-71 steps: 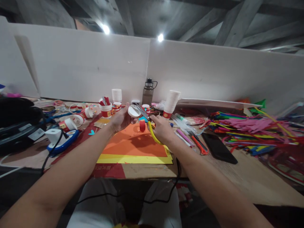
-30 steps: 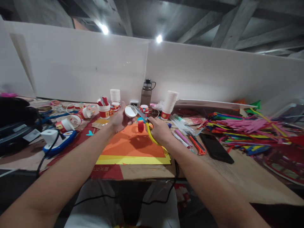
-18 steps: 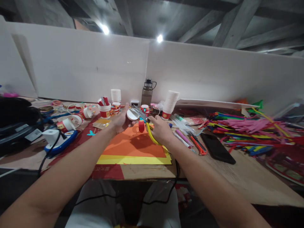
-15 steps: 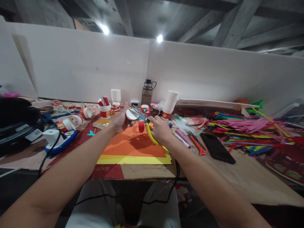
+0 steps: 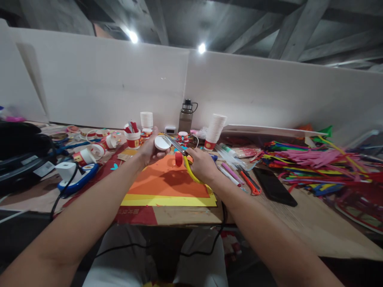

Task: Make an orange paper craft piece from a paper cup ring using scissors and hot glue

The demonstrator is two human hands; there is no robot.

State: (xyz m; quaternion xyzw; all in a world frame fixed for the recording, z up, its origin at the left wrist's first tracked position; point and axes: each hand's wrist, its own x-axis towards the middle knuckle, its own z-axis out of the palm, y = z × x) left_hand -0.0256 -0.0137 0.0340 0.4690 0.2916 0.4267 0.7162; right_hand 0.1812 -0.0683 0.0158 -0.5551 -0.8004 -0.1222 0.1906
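My left hand (image 5: 149, 153) is closed around a short white round paper cup piece (image 5: 162, 143), its pale round face turned toward me. My right hand (image 5: 203, 162) grips scissors (image 5: 176, 145) with yellow handles, the blades pointing left and up. The blade tips reach the right edge of the white piece; whether they touch it I cannot tell. Below the blades, a small red piece (image 5: 178, 158) is over a stack of orange paper (image 5: 167, 181) and yellow paper (image 5: 170, 201).
Stacked paper cups (image 5: 216, 127) and a water bottle (image 5: 186, 117) stand at the back. To the right lie a black phone (image 5: 274, 186), pens and many coloured pipe cleaners (image 5: 314, 158). Leftward are a blue power strip (image 5: 80, 179) and loose cups (image 5: 85, 157). A cable crosses the table's front edge.
My left hand has shifted slightly left and down with the white cup piece, so less of it overlaps the scissor blades. My right hand stays nearly in place.
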